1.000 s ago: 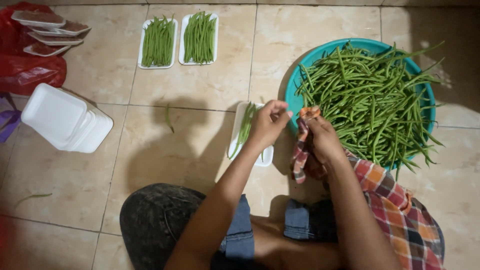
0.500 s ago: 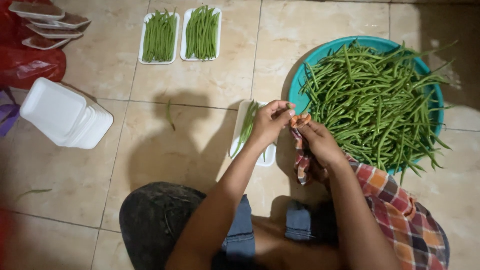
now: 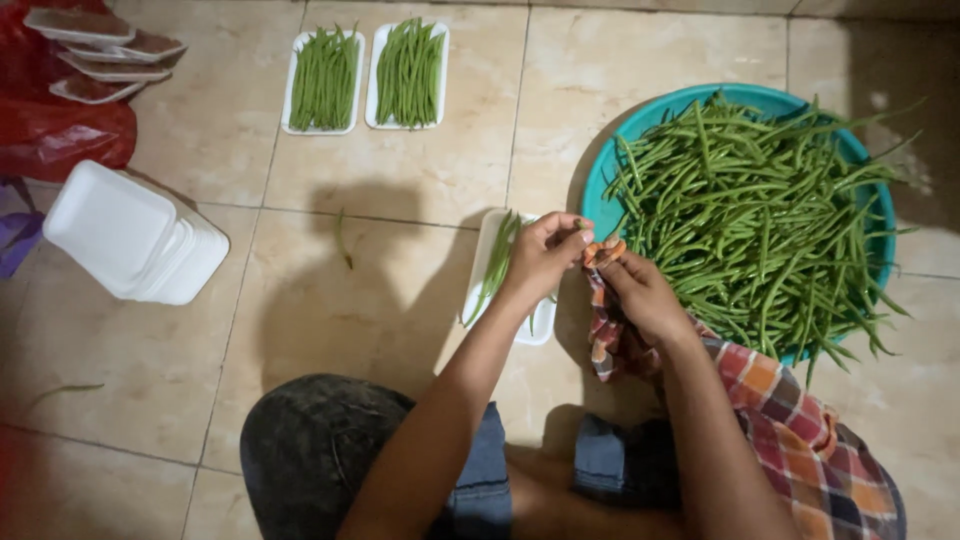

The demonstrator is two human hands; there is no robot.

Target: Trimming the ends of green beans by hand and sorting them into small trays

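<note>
1. Left hand (image 3: pixel 543 258) and right hand (image 3: pixel 640 290) meet over the floor; fingers of both pinch a checked cloth (image 3: pixel 608 310) end and, it seems, a bean (image 3: pixel 578 226) tip. Small, hard to tell.
2. Risk: loose pinch, bean drops on tile beside the white tray (image 3: pixel 484 270).
3. Risk: the forearm lies along the teal basin (image 3: pixel 640 125) rim; a nudge could spill the bean heap (image 3: pixel 760 215).

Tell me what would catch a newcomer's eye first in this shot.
First, the big teal basin at the right, heaped with long green beans. Next, the left hand and right hand meeting at centre over a plaid cloth, beside a white tray holding a few beans. Two filled trays lie at the top; a stack of white trays sits left.
</note>
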